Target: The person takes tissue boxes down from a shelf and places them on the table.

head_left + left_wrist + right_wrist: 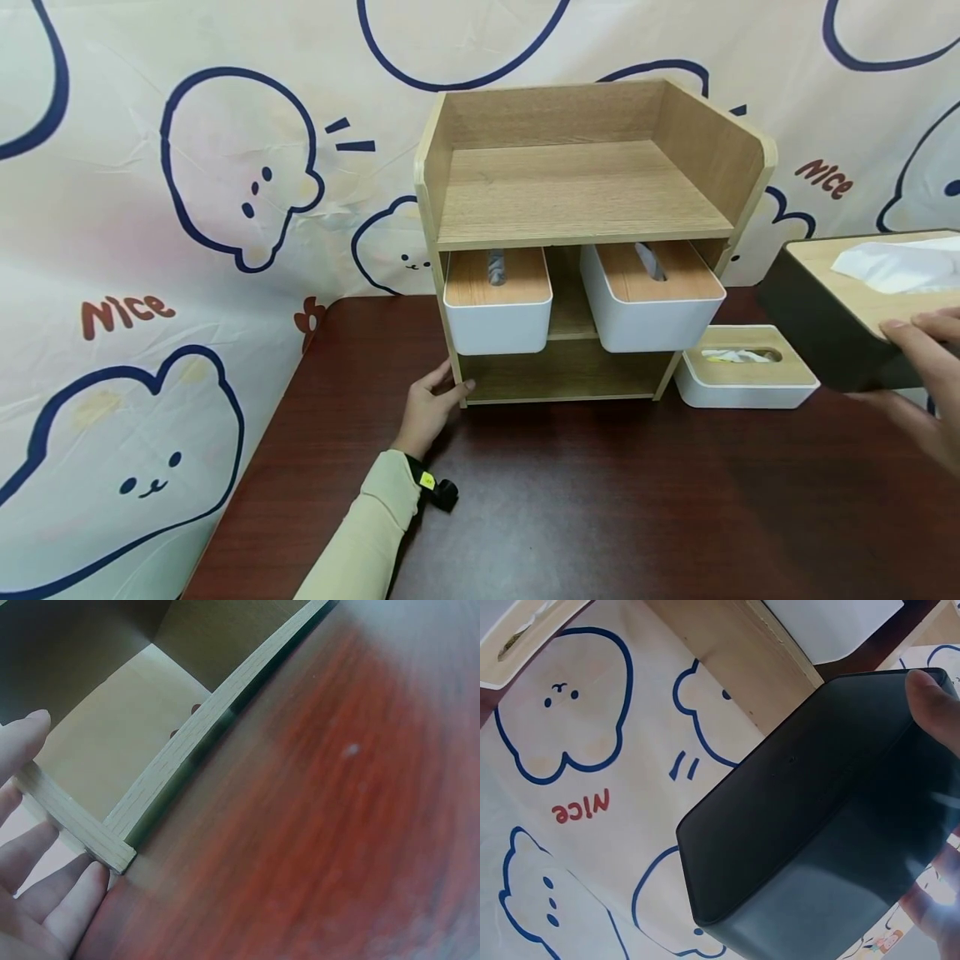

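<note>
The nearest sleeve (360, 525) leads to the left hand (426, 410), pinching the side of the shelf (570, 187), presumably to steady it. Right of that grip sit white tissue boxes (497, 328); beyond, a black tissue box (821, 329) is pinched between the right hand's (937, 383) thumb and fingers, likely supporting its weight.

Shelf (585, 192), box (750, 396) on seemingly wooden table (600, 500)

We count in head view: three white wood-topped oblong boxes (498, 329) (663, 325) (750, 396); one black wood-topped box (821, 333); one pale-wood shelf unit (577, 187); two hands (429, 412) (933, 362).
</note>
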Demonstrator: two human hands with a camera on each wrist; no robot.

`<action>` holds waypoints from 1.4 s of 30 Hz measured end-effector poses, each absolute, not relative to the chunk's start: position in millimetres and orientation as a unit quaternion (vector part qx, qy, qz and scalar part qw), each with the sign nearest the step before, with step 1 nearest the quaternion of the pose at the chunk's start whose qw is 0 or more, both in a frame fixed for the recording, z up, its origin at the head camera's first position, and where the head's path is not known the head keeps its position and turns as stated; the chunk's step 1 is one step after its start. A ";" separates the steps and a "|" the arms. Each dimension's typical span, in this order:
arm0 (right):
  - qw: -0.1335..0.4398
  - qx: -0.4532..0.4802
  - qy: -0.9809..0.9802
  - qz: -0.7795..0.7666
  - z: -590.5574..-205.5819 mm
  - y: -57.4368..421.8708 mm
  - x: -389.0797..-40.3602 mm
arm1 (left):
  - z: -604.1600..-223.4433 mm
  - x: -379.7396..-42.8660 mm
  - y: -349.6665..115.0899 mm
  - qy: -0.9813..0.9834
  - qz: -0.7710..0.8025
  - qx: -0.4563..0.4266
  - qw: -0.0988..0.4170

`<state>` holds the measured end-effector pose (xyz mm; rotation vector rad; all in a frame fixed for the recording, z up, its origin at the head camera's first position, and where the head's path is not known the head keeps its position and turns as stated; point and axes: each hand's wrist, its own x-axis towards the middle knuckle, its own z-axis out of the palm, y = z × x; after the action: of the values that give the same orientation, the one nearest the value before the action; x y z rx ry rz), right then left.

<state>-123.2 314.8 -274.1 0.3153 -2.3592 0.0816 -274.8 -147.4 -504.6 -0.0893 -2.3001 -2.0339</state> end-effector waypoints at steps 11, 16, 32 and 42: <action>0.459 0.208 -0.860 0.083 -289.8 317.6 -124.8 | -504.1 -274.2 -147.4 -0.744 -0.666 -0.031 0.033; 0.478 0.230 -0.843 0.089 -293.1 316.6 -124.5 | -504.0 -274.7 -147.5 -0.745 -0.666 -0.031 0.027; 0.563 0.294 -0.769 0.073 -307.2 315.8 -128.3 | -502.7 -275.3 -148.3 -0.746 -0.664 -0.036 0.023; 0.563 0.316 -0.758 0.090 -311.3 310.5 -127.9 | -501.1 -277.4 -147.7 -0.755 -0.655 -0.029 0.012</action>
<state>-127.9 310.5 -311.3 0.7446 -1.7846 0.2110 -277.4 -147.7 -501.1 -0.0907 -2.3539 -2.0431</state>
